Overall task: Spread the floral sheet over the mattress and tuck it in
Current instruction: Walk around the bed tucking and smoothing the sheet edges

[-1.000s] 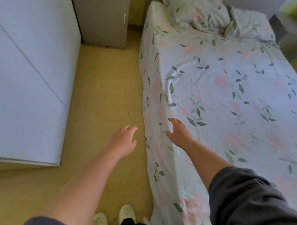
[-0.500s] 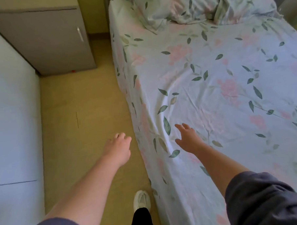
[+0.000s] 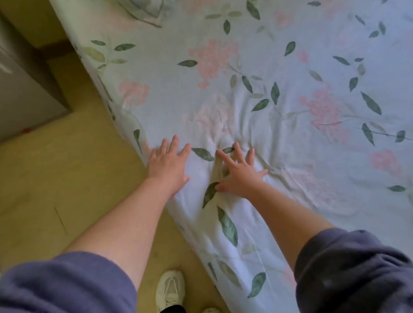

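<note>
The floral sheet, pale blue with pink blossoms and green leaves, covers the mattress and hangs over its left edge. My left hand lies flat with straight fingers on the sheet right at that edge. My right hand presses flat on the sheet a little further in, fingers spread, with creases bunched just ahead of its fingertips. The mattress itself is hidden under the sheet.
A matching pillow lies at the head of the bed, top of view. A grey cabinet stands at the left across a strip of yellow floor. My shoes are beside the bed's edge.
I have leaned closer over the bed. My left hand moved from above the floor onto the sheet's edge; my right hand went flat and spread on the sheet.
</note>
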